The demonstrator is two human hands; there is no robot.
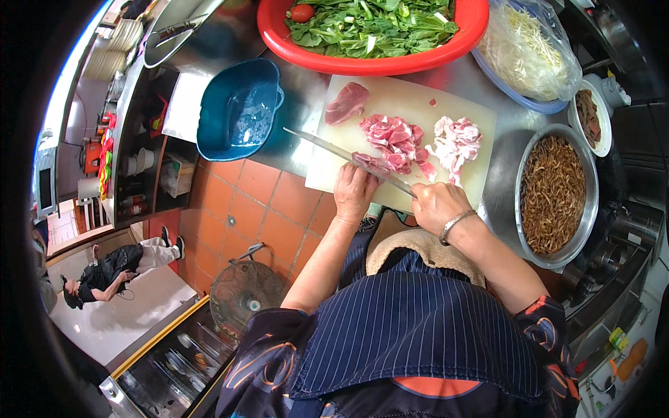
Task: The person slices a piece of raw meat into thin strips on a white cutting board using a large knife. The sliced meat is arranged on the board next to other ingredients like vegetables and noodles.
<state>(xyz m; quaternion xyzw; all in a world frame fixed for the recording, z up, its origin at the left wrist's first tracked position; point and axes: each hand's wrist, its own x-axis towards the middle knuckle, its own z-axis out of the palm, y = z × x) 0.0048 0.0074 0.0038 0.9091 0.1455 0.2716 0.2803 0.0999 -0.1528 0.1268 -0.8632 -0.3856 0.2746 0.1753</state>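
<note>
My right hand (440,205) grips the handle of a long kitchen knife (334,150), whose blade points to the upper left across a white cutting board (470,125). My left hand (356,189) lies against the near side of the blade, fingers bent, at a piece of raw meat (370,163) that the blade partly hides. Just beyond the blade is a pile of sliced red meat (393,140). Pale fatty trimmings (456,140) are heaped on the board's right part. A larger uncut slab of meat (347,103) rests near the far left corner.
Around the board stand a red basin (366,64) of leafy greens, a blue plastic basin (240,109), a bagged bowl of bean sprouts (528,57), a white bowl of meat (589,115) and a steel bowl of brown shreds (554,193). A floor fan (246,295) and a person (117,269) are at left.
</note>
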